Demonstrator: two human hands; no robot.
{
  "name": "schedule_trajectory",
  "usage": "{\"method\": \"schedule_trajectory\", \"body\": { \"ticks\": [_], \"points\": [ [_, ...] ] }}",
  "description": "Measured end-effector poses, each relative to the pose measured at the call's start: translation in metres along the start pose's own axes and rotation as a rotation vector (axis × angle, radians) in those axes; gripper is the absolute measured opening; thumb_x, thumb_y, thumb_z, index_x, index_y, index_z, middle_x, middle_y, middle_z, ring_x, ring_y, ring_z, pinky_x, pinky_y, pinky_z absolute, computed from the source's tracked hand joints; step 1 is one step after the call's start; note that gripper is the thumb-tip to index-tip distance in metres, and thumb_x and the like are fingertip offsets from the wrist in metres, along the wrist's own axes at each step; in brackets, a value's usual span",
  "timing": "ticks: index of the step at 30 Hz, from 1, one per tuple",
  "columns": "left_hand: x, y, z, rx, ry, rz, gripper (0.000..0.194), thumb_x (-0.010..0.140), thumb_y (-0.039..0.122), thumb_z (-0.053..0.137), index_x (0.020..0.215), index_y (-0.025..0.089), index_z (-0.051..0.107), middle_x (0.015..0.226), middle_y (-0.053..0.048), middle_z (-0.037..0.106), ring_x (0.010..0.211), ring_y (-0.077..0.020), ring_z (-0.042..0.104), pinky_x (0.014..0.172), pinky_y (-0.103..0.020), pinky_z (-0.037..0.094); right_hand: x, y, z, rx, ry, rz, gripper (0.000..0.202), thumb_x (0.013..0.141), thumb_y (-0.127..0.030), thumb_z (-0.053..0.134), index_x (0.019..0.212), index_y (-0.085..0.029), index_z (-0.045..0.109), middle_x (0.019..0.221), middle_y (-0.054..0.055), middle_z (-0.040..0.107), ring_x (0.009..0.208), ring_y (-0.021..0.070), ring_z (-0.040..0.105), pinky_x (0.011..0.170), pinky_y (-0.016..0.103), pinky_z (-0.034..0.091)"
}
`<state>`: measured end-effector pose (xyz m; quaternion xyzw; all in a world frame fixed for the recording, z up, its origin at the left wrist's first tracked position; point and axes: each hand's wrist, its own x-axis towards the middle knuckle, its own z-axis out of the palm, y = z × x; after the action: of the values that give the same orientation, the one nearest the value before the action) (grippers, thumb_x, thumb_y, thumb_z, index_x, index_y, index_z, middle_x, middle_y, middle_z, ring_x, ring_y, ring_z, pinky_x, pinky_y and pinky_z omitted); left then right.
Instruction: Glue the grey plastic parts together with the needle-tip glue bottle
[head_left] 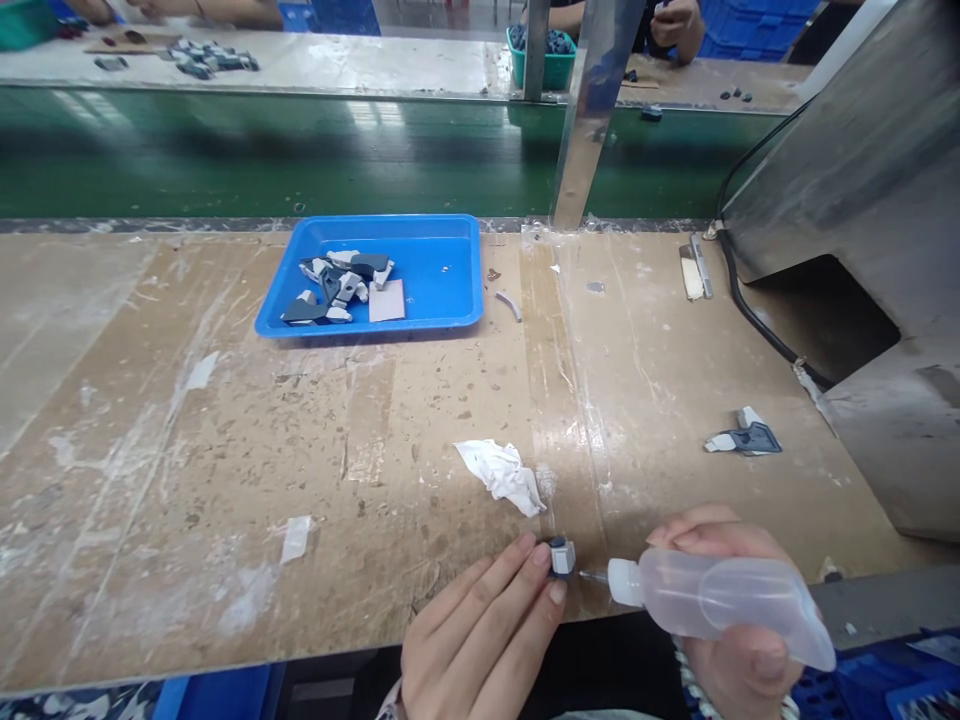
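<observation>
Near the front edge of the cardboard-covered table, my left hand [487,620] has its fingers closed round a small grey and white plastic part [562,557]; only its end shows past the fingertips. A translucent squeeze bottle [727,595] lies tipped on its side in the grip of my right hand [731,610]. Its white cap and thin needle tip [592,575] point left, close to the part; whether they touch I cannot tell. Just beyond my left fingertips lies a crumpled white tissue [502,475].
A blue tray [442,270] holds several grey and white parts and a pinkish square. Another such part [745,435] lies at right, near a metal housing [847,250] with a black cable. Beyond a green conveyor belt [262,150], other people's hands are at a bench.
</observation>
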<state>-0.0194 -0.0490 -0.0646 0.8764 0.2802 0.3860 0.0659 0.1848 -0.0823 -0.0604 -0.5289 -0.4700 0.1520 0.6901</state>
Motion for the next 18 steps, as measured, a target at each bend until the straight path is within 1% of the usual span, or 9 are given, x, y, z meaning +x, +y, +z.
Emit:
{"method": "schedule_trajectory", "body": {
  "ticks": [4,7,9,11,12,15,16,18],
  "points": [
    [0.0,0.003,-0.003,-0.013,-0.016,-0.018,0.038,0.108,0.011,0.038,0.116,0.013,0.075,0.12,-0.009,0.079,0.126,-0.0212,0.069,0.105,-0.032,0.058,-0.001,0.0,0.0,-0.011,0.0,-0.006,0.04,0.09,-0.062,0.064,0.091,-0.023,0.07,0.074,0.0,0.064,0.072,0.0198,0.063,0.055,0.031,0.056],
    [-0.001,0.003,-0.004,-0.024,-0.028,-0.016,0.033,0.107,0.01,0.043,0.12,0.012,0.073,0.122,-0.01,0.078,0.127,-0.0227,0.068,0.104,-0.033,0.06,-0.002,0.003,-0.003,0.022,-0.02,-0.011,0.038,0.092,-0.06,0.061,0.093,-0.023,0.07,0.075,0.001,0.063,0.073,0.0203,0.062,0.056,0.032,0.055],
    [-0.001,0.001,-0.005,-0.04,-0.053,-0.019,0.029,0.105,0.01,0.049,0.122,0.011,0.072,0.124,-0.01,0.077,0.13,-0.0236,0.066,0.104,-0.034,0.06,-0.003,0.005,-0.005,0.093,0.015,-0.015,0.036,0.091,-0.057,0.06,0.094,-0.022,0.071,0.076,0.001,0.061,0.072,0.0199,0.06,0.053,0.032,0.052],
    [-0.001,-0.001,-0.005,-0.056,-0.061,-0.007,0.027,0.104,0.01,0.052,0.121,0.011,0.073,0.123,-0.01,0.077,0.131,-0.0234,0.065,0.104,-0.034,0.06,-0.002,0.007,-0.007,0.17,0.054,0.014,0.037,0.088,-0.056,0.06,0.093,-0.022,0.071,0.079,0.003,0.06,0.071,0.0194,0.057,0.05,0.031,0.047],
    [0.0,-0.002,-0.005,-0.065,-0.049,0.016,0.027,0.105,0.012,0.05,0.119,0.01,0.073,0.121,-0.01,0.078,0.13,-0.0228,0.065,0.104,-0.033,0.06,-0.001,0.008,-0.008,0.206,0.079,0.038,0.036,0.087,-0.056,0.06,0.092,-0.022,0.071,0.079,0.004,0.059,0.07,0.0194,0.056,0.049,0.031,0.045],
    [0.001,-0.006,-0.003,-0.075,0.012,0.11,0.037,0.109,0.014,0.04,0.108,0.01,0.077,0.112,-0.01,0.08,0.124,-0.0199,0.07,0.104,-0.029,0.06,0.002,0.009,-0.008,0.288,0.147,0.102,0.033,0.086,-0.051,0.059,0.088,-0.021,0.071,0.077,0.006,0.055,0.068,0.0203,0.053,0.044,0.03,0.04],
    [0.0,-0.007,-0.002,-0.075,0.029,0.137,0.037,0.108,0.012,0.041,0.104,0.01,0.077,0.109,-0.009,0.081,0.122,-0.0188,0.071,0.105,-0.027,0.06,0.003,0.01,-0.007,0.305,0.174,0.112,0.032,0.086,-0.05,0.059,0.087,-0.02,0.07,0.075,0.006,0.054,0.066,0.0202,0.053,0.043,0.03,0.038],
    [-0.001,-0.005,-0.001,-0.079,0.044,0.167,0.03,0.105,0.009,0.049,0.096,0.011,0.078,0.103,-0.005,0.082,0.117,-0.0166,0.073,0.106,-0.025,0.058,0.004,0.011,-0.006,0.312,0.197,0.128,0.031,0.085,-0.049,0.059,0.086,-0.02,0.069,0.075,0.006,0.054,0.065,0.0194,0.052,0.042,0.029,0.036]
  ]
}}
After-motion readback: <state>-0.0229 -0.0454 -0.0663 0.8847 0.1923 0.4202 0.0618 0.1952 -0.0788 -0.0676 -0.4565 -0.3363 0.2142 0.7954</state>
